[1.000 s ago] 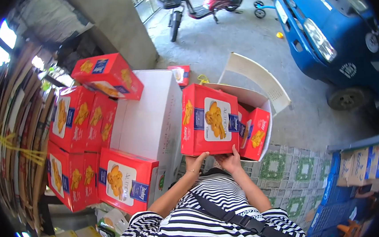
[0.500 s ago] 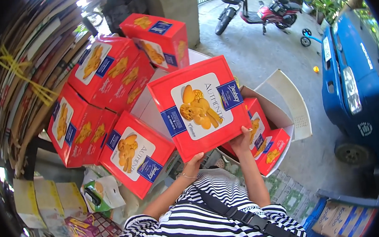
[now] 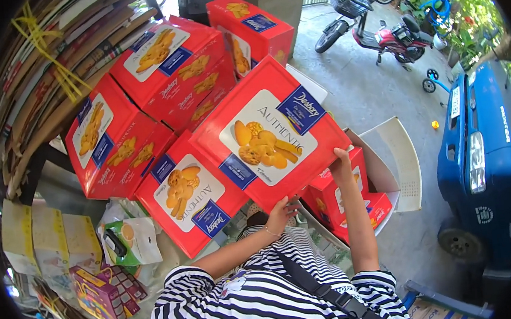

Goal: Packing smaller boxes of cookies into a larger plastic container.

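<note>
A square red biscuit box (image 3: 267, 152) with a cookie picture and blue corner labels is held up in front of me, tilted. My left hand (image 3: 280, 216) grips its near lower corner from below, and my right hand (image 3: 341, 160) clasps its right corner. Under its left edge, partly covered, lies a matching red box (image 3: 167, 217). More red boxes are stacked behind to the left, among them a left one (image 3: 112, 165) and a higher one (image 3: 135, 76). Another red box (image 3: 273, 38) stands at the back. What the held box rests on, if anything, is hidden.
An open cardboard carton (image 3: 399, 160) with red boxes inside stands at my right. Flattened cardboard (image 3: 29, 111) tied with yellow string is piled at left, above pale yellow boxes (image 3: 48, 236) and a purple box (image 3: 98, 298). A blue vehicle (image 3: 489, 159) and a red scooter (image 3: 390, 38) stand beyond.
The view has turned slightly left. Both hands have carried the held box leftward relative to the stacks, and it now overlaps the lying box and the one at the back.
</note>
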### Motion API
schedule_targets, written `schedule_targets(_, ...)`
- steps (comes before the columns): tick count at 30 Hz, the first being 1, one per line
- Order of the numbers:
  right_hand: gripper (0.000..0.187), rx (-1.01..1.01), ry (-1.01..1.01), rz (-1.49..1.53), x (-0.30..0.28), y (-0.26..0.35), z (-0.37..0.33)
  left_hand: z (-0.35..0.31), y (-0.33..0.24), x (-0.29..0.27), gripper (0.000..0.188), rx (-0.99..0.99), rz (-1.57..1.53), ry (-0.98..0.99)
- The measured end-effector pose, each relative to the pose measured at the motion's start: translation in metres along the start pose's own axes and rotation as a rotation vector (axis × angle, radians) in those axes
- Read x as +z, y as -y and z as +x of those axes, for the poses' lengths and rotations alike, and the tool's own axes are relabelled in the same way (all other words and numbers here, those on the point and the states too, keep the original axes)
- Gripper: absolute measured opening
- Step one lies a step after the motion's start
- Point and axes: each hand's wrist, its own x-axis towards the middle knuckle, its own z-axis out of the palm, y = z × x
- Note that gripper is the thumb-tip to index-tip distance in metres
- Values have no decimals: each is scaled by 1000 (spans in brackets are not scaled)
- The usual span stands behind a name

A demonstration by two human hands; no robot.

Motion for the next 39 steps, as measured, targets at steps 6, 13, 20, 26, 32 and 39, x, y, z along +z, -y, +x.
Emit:
schedule_targets(6, 58, -43, -4, 58, 7, 0, -4, 7, 4, -10, 44, -21, 15, 44)
schedule_targets(13, 65, -106, 68, -91, 24, 22, 1, 1, -4, -8, 47, -167, 490, 246)
schedule_targets(20, 82, -244, 70, -183, 35, 33, 17, -103, -243, 136, 55, 451, 1288, 1130)
schedule_targets(26, 73, -213, 26, -298, 52, 31, 16, -38, -287, 138, 52, 1273, 1824, -10)
schedule_targets(32, 64, -61, 71, -250, 36, 25, 31, -12, -227, 72, 55, 1067, 1835, 38)
schedule_targets(39, 57, 83, 62, -188, 16, 15, 51, -18, -193, 35, 72, 957, 2026, -161)
